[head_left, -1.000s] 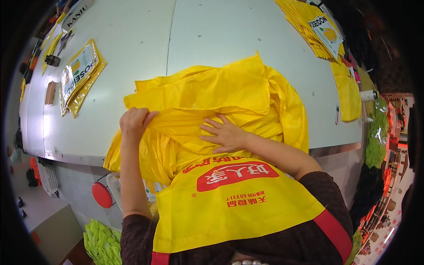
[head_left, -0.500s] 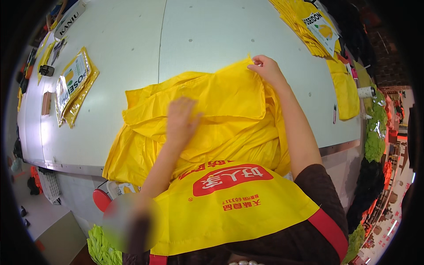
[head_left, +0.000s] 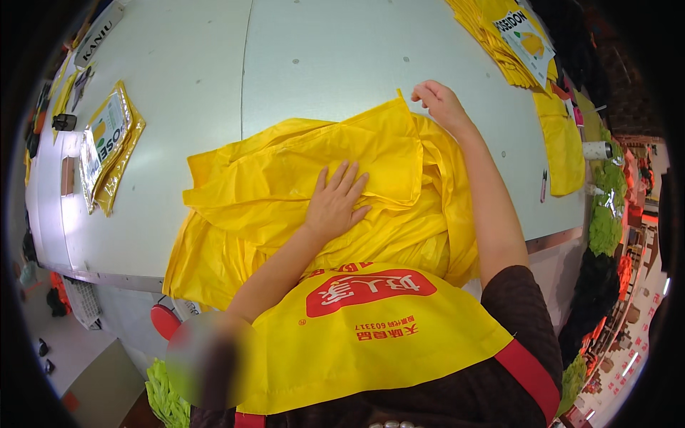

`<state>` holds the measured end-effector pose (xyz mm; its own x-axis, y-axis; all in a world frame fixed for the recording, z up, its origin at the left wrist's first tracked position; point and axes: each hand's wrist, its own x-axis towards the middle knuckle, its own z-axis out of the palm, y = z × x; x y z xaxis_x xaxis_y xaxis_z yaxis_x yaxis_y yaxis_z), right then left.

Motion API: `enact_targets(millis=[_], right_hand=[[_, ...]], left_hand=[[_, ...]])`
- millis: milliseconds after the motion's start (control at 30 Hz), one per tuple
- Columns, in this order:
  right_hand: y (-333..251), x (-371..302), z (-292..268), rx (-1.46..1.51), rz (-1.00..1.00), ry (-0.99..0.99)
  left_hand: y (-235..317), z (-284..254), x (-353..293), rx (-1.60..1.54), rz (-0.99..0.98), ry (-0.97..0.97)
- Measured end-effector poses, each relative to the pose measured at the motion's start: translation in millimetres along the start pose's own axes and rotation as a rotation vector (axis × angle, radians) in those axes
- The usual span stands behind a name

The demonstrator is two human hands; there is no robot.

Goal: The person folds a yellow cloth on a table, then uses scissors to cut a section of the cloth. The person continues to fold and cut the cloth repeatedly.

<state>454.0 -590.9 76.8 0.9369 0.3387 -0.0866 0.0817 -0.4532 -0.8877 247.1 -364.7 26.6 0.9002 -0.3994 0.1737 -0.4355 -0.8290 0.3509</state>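
A large piece of thin, crinkled yellow fabric [head_left: 250, 182] lies bunched over the table's front edge, with a flat, hemmed panel on top. My left hand [head_left: 337, 205] rests on that panel, palm down with the fingers spread. Just beyond the panel's far right corner is my right hand [head_left: 441, 105], its fingers curled in. A short yellow tab [head_left: 400, 93] sticks up from the corner, a little apart from those fingers. Nothing shows in the right hand.
On the pale table [head_left: 321, 43], clear-wrapped yellow packets [head_left: 107, 146] lie at the left. Stacked yellow pieces [head_left: 492, 50] with a packet sit at the far right, above a folded yellow piece [head_left: 560, 146]. A pen [head_left: 543, 187] and a white roll [head_left: 596, 150] are near the right edge.
My left hand has slid right across the panel and now lies flat. My right hand has come off the panel's corner, which it was touching, and sits slightly to its right.
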Motion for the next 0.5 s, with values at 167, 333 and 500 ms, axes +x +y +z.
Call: enact_targets(millis=[167, 333, 500], right_hand=[[-15, -7, 7, -0.170, -0.027, -0.150], [-29, -6, -4, -0.361, -0.111, -0.085], [-25, -13, 4, -0.187, -0.232, 0.049]], left_hand=[[0, -2, 2, -0.011, 0.002, -0.014], [0, -5, 7, -0.099, -0.013, 0.042], [4, -22, 59, -0.601, -0.230, 0.203]])
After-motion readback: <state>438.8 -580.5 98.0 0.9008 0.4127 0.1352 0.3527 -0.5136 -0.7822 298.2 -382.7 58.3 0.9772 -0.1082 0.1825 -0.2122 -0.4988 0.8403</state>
